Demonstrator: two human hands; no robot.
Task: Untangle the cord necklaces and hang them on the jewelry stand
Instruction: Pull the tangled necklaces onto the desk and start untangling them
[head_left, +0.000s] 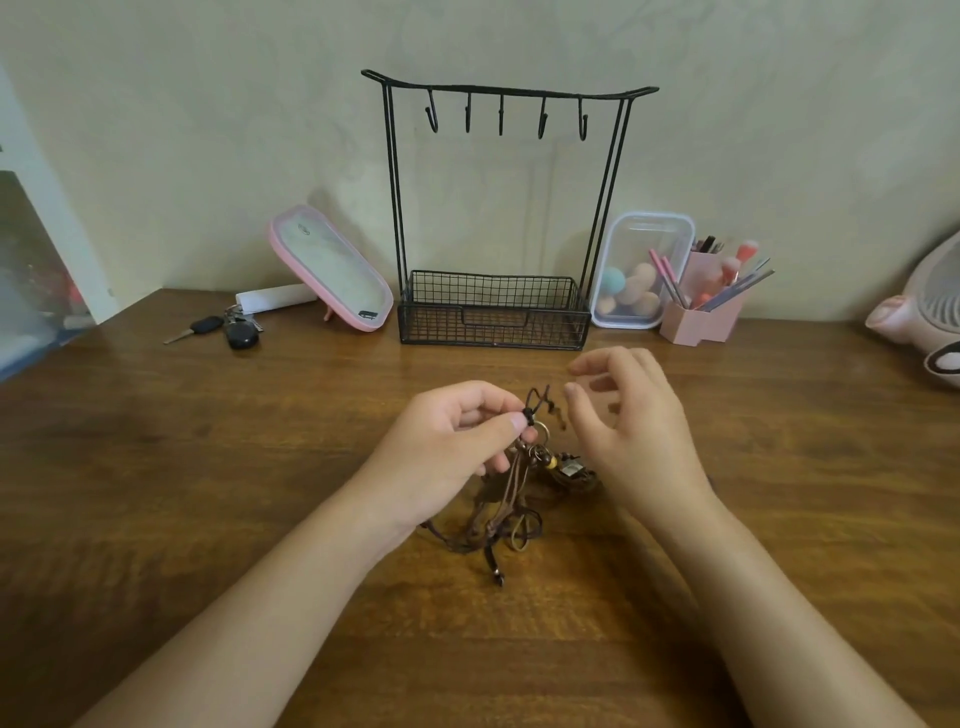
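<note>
The left hand (457, 441) pinches the cord necklaces (511, 499) between thumb and forefinger at a dark bead, lifting the top of the tangle. The rest trails onto the tabletop (260, 441) between the two wrists. The brown cords nearly match the wood, so how many strands are knotted cannot be told. The right hand (623, 431) hovers just beside the raised loop, fingers loosely curled and apart, motion-blurred. Its palm hides the tangle's right side. The jewelry stand (493, 325) stands behind, against the wall. A pink fan (930, 312) is cut off at the right edge.
</note>
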